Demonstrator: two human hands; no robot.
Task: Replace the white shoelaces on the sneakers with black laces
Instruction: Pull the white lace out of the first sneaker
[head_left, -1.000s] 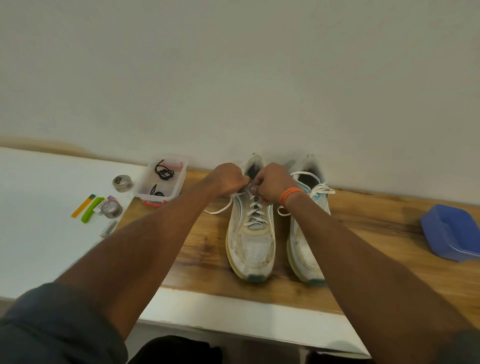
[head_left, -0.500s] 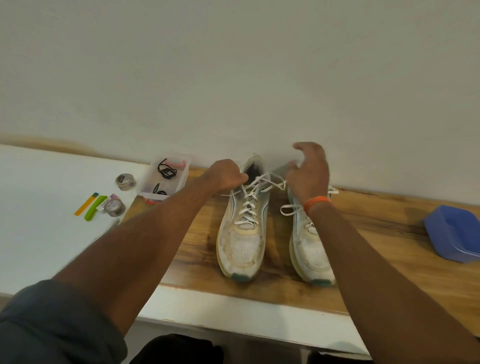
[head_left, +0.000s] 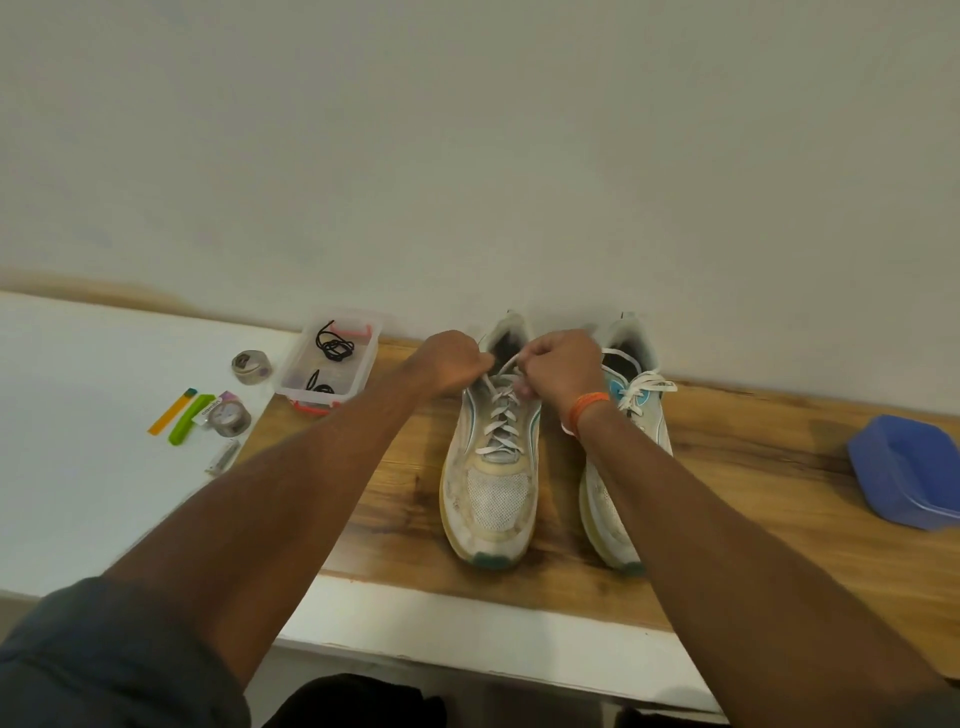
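Both hands are curled in a grip on the white lace (head_left: 500, 415) at the top of the nearer-left sneaker (head_left: 492, 457): the left hand (head_left: 451, 364) pinches it at the collar's left side, the right hand (head_left: 561, 373) clamps a strand that runs taut between the two. Half a second ago the right hand was lifted, fingers spread above the other sneaker (head_left: 626, 415); it has come back to the lace, so I judge the untying of the first shoe is under way and no eyelet is freed yet. Closest to the viewer, the tabletop (head_left: 727, 519) is glossy wood grain with a white edge. On it the sneakers stand side by side, toes toward the viewer, with scuffed mesh toes, yellowed foam soles and flat woven laces; the second shoe is laced too. Farther left, a clear plastic box (head_left: 332, 364) with orange clips holds the black laces (head_left: 332, 345), thin round cords in loose coils, untouched. A blue plastic tub (head_left: 906, 467) sits well apart on the right.
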